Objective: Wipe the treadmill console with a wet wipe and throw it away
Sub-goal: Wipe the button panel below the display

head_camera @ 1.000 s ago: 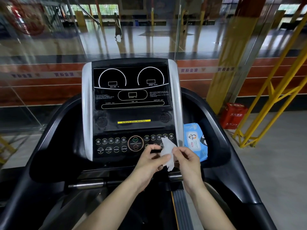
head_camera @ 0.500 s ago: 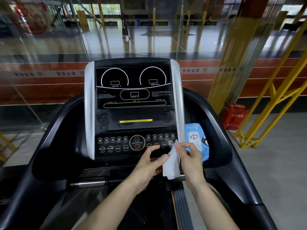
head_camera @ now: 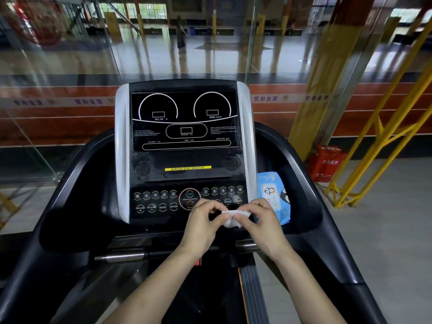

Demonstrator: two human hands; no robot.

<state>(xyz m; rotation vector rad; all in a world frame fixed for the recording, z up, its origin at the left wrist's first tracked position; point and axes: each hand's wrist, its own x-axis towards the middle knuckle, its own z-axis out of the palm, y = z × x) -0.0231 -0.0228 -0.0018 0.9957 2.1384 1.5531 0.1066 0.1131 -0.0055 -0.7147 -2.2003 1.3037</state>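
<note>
White wet wipe (head_camera: 234, 217), hanging open a moment ago, is now bunched between both hands' pinching fingers (head_camera: 243, 217), apparently ready for wiping the console (head_camera: 184, 160).

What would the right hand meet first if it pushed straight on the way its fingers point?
The right hand points left across the wipe, so it would likely meet the left hand first; depth is unclear.

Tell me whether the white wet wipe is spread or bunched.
Bunched: the white wet wipe is a crumpled wad pinched between left hand and right hand.
</note>
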